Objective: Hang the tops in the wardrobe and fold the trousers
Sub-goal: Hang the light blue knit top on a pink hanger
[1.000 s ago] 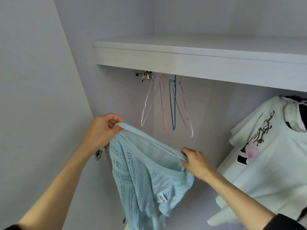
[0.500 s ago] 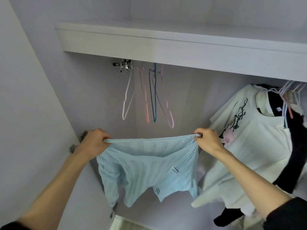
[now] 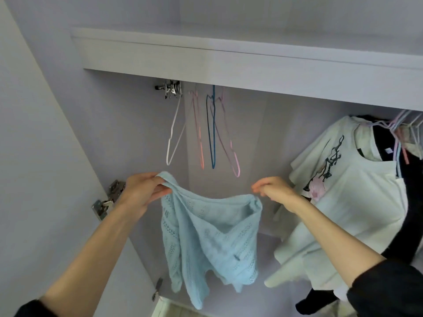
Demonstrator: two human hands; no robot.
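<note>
A light blue knitted top (image 3: 206, 234) hangs in front of the open wardrobe between my two hands. My left hand (image 3: 144, 191) grips its upper left edge, bunched in the fingers. My right hand (image 3: 274, 192) is at the upper right corner, where the cloth tucks under the palm. Its upper fingers point left, and the hold itself is hidden. The top's upper edge sags between the hands. Above them several empty wire hangers hang under the shelf: white (image 3: 174, 136), orange-pink (image 3: 199, 133), blue (image 3: 211, 131) and pink (image 3: 229, 138).
A white wardrobe shelf (image 3: 229, 65) runs overhead. At the right hang a white printed T-shirt (image 3: 350, 197) and dark clothes (image 3: 412, 213) on hangers. The open wardrobe door (image 3: 34, 156) stands at the left with a metal hinge (image 3: 107, 200).
The top was stretched taut between both hands; now its upper edge sags and the cloth bunches. My left hand has shifted right and up, and my right hand's fingers have loosened.
</note>
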